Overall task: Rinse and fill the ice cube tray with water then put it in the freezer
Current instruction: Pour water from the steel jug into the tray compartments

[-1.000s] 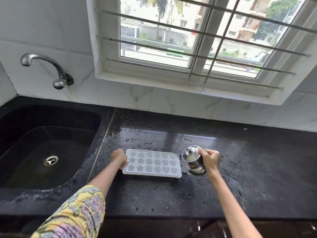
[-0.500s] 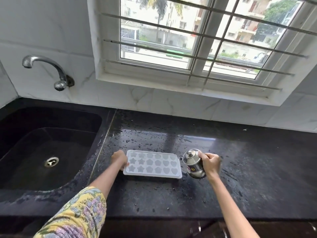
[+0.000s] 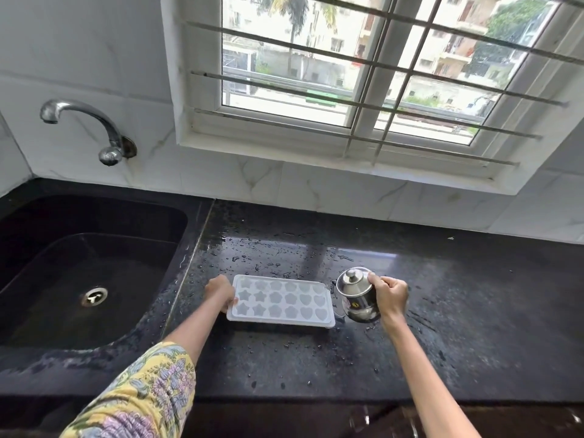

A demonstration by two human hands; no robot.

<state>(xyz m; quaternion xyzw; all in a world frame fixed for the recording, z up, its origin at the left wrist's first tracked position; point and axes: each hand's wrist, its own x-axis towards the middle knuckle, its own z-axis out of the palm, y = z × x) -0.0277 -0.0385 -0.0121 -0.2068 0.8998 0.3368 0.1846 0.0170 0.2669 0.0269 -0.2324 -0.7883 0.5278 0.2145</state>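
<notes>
The tray (image 3: 280, 301) lay flat on the wet black counter (image 3: 316, 368), just right of the sink (image 3: 88, 279). Her left hand (image 3: 219, 293) held its left end, fingers curled over the rim. Her right hand (image 3: 391, 297) gripped a lidded steel pot (image 3: 357, 295), fingers wrapped round its far side, the pot tilted toward the tray's right end. A tap (image 3: 85, 128) stuck out of the wall above the sink, beside the barred window (image 3: 363, 74).

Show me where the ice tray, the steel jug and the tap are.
ice tray (image 3: 281, 301): head view, middle of its moulded top.
steel jug (image 3: 358, 303): head view, its shiny side below the lid.
tap (image 3: 82, 116): head view, the curved spout above the sink.
</notes>
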